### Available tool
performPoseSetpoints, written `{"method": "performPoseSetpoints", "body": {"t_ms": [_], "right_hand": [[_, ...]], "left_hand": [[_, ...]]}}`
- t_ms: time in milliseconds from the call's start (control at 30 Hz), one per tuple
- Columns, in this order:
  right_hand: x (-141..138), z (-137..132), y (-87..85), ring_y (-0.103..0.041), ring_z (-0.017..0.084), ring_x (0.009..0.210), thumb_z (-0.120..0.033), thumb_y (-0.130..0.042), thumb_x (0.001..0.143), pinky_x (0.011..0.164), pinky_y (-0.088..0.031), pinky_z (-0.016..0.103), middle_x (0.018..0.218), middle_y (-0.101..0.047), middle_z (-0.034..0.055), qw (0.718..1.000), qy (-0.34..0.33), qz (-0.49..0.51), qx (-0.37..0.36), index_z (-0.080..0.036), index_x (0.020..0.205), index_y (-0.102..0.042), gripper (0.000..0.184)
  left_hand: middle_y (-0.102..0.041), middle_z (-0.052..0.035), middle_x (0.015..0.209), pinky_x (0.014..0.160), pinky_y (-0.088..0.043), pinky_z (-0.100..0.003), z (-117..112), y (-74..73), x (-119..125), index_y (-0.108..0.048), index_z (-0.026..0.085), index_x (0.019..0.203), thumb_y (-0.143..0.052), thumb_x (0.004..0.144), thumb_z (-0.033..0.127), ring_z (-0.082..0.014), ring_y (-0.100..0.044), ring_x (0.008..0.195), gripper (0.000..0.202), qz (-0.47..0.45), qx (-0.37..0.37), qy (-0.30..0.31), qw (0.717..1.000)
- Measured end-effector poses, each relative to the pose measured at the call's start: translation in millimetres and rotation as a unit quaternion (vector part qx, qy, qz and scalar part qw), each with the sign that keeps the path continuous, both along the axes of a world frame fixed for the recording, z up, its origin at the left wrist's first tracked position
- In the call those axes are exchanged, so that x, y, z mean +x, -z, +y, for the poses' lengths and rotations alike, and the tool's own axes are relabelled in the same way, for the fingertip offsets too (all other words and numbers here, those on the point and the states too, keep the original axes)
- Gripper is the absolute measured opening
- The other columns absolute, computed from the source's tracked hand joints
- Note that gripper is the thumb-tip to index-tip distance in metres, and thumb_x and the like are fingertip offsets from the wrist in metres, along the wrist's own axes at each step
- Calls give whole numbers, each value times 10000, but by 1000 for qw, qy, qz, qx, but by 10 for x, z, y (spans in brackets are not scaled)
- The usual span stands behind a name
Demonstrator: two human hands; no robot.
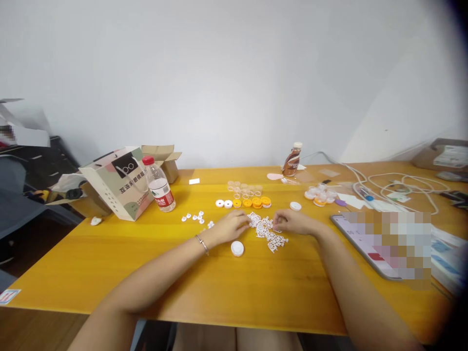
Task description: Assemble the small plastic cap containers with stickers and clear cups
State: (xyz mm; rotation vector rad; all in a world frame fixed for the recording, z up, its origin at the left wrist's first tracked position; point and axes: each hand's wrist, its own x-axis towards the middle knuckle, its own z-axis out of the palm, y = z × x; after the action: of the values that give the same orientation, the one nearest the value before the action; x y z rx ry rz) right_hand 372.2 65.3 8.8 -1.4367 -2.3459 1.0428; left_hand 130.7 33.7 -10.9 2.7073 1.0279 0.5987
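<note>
A white sheet of small joined plastic pieces [268,233] lies on the yellow table [146,263], between my two hands. My left hand [230,227], with a thin bracelet at the wrist, rests curled on the sheet's left edge, fingers pinched on it. My right hand [292,222] pinches the sheet's right side, fingers closed. A white round cap [237,248] lies just in front of my left hand. A row of white and orange caps [248,202] sits behind the sheet, with clear small cups [243,187] behind them.
A water bottle [160,190], paper bag [117,183] and small cardboard box [164,158] stand at the left. Tiny white parts [193,217] are scattered near them. A brown bottle [291,161], cables [395,185], more caps [320,195] and a tablet [380,243] lie to the right.
</note>
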Motion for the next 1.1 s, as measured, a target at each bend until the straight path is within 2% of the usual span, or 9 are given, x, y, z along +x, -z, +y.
{"method": "performPoseSetpoints", "body": {"t_ms": [133,233,333,467,600,733,933,1000,1100], "right_hand": [[-65,-26,-41,-551,140,637,-397,-544,671,588,-413,243,680,-602,17,995,9,98,13,-153,812,-553,282],[-150,-14,-4,-546,130,648,-411,-531,683,609,-419,253,730,-596,12,987,13,159,10,-157,896,-572,334],[-243,-1,63,-533,115,616,-408,-549,676,609,-428,260,726,-593,7,976,29,216,-19,-155,877,-584,325],[-359,-10,129,-539,95,585,-361,-627,624,612,-442,253,674,-568,-22,941,79,325,-54,-161,795,-547,276],[-469,-41,167,-549,85,561,-317,-659,602,585,-443,230,620,-559,-43,904,118,404,-71,-172,738,-515,246],[-590,-87,220,-551,76,541,-273,-652,606,578,-451,219,615,-583,-38,883,150,437,-85,-173,820,-554,255],[-776,-198,316,-604,99,596,-268,-697,571,627,-497,237,660,-622,-8,864,163,456,-134,-171,695,-539,223],[-816,-235,326,-619,102,624,-254,-701,576,660,-508,238,680,-627,-7,858,164,463,-150,-177,688,-533,216],[-848,-270,328,-633,107,663,-242,-701,589,700,-518,240,706,-629,-8,849,167,472,-168,-185,699,-535,207]], "left_hand": [[-527,-60,933,788,-409,-263,149,102,134,-533,176,988,-467,818,271,-153,-497,872,206,-4,11,10,1000],[-526,-52,907,756,-417,-259,155,139,171,-548,168,929,-457,821,267,-146,-504,826,173,-1,17,8,1000],[-531,-54,897,745,-420,-261,116,128,159,-551,163,915,-460,817,278,-149,-508,816,177,-8,19,0,1000],[-542,-57,916,762,-424,-272,57,93,108,-544,167,959,-485,802,290,-155,-517,836,208,-33,5,-17,999],[-558,-52,911,758,-438,-274,-2,82,38,-539,158,977,-515,782,273,-143,-537,809,228,-96,-33,-54,993],[-562,-46,898,725,-459,-247,-100,85,-69,-546,154,1003,-511,780,223,-110,-552,759,236,-183,-95,-67,976],[-564,-75,942,780,-474,-279,-232,91,-271,-600,133,916,-571,741,236,-130,-571,845,205,-300,-184,-75,933],[-577,-86,946,785,-475,-293,-230,79,-319,-612,128,915,-598,720,252,-147,-576,857,231,-322,-197,-92,921],[-606,-91,949,800,-467,-308,-210,52,-353,-633,138,918,-611,711,265,-167,-577,870,244,-314,-195,-111,922]]}}
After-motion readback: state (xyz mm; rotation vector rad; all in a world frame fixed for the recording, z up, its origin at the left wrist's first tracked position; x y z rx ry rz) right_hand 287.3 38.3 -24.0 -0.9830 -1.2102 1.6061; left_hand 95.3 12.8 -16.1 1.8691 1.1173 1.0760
